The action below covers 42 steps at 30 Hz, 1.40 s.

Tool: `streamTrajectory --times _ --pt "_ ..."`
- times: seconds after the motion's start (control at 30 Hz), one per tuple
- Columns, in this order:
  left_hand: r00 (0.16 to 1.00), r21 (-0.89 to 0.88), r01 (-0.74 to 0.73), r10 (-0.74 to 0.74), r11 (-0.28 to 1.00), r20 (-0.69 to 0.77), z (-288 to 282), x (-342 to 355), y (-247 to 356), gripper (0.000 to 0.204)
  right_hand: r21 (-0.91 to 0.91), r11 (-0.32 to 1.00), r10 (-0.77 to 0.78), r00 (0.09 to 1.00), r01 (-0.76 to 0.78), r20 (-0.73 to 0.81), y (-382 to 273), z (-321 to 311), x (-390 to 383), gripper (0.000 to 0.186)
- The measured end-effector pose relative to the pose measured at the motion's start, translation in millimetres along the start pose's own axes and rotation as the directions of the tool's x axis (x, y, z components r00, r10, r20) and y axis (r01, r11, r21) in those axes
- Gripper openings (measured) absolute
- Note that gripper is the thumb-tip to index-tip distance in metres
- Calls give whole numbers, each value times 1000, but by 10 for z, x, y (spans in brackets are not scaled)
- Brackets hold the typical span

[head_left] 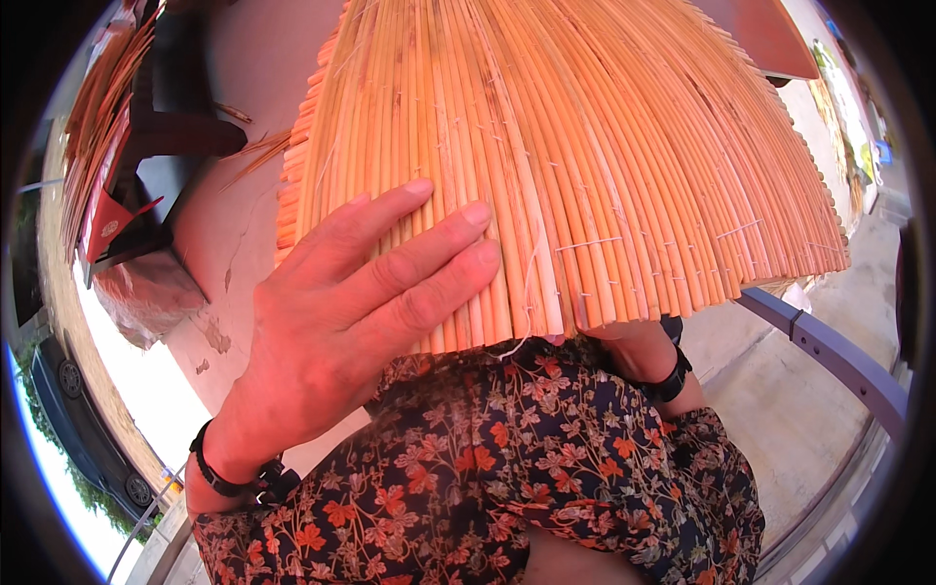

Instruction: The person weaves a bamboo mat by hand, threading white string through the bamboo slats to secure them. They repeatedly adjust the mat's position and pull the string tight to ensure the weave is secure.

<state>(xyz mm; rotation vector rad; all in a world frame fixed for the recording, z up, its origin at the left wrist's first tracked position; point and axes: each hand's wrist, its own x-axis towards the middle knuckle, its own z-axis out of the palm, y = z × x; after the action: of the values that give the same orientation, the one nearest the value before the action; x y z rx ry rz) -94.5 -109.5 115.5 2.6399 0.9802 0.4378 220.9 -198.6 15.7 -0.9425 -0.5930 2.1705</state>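
Note:
A broad mat of straw-coloured reeds (pixel 614 146), stitched with thin pale thread, spans the upper middle of the view above my patterned floral clothing (pixel 487 458). My left hand (pixel 351 292) lies open on the mat's lower left part, its fingers stretched across the reeds. A loose white thread (pixel 529 292) hangs just right of those fingertips. My right hand (pixel 624 341) reaches under the mat's lower edge at the right; its fingers are hidden, so I cannot tell what they hold.
At the left, loose reeds (pixel 107 97) rest on a dark wooden piece of furniture (pixel 171 132), with a pale lumpy bundle (pixel 146 297) below. A parked dark car (pixel 78 419) is beyond. A curved grey metal bar (pixel 829 351) runs along the right, over a pale concrete floor (pixel 770 448).

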Motion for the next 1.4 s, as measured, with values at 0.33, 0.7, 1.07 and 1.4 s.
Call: streamTrajectory --times 0.33,0.7,1.07,1.4 --pt "999 23 9 -9 1000 31 42 33 37 41 69 997 26 999 -24 -26 42 -28 46 27" --pt "998 -11 55 -54 998 43 70 87 102 41 123 991 50 997 -43 -54 100 -116 26 37" --pt "998 -13 48 -47 999 53 31 65 10 41 80 995 56 996 -51 -63 46 -4 112 47" --pt "998 7 31 -32 999 57 32 78 -24 39 104 992 79 994 -71 -74 18 55 134 57"
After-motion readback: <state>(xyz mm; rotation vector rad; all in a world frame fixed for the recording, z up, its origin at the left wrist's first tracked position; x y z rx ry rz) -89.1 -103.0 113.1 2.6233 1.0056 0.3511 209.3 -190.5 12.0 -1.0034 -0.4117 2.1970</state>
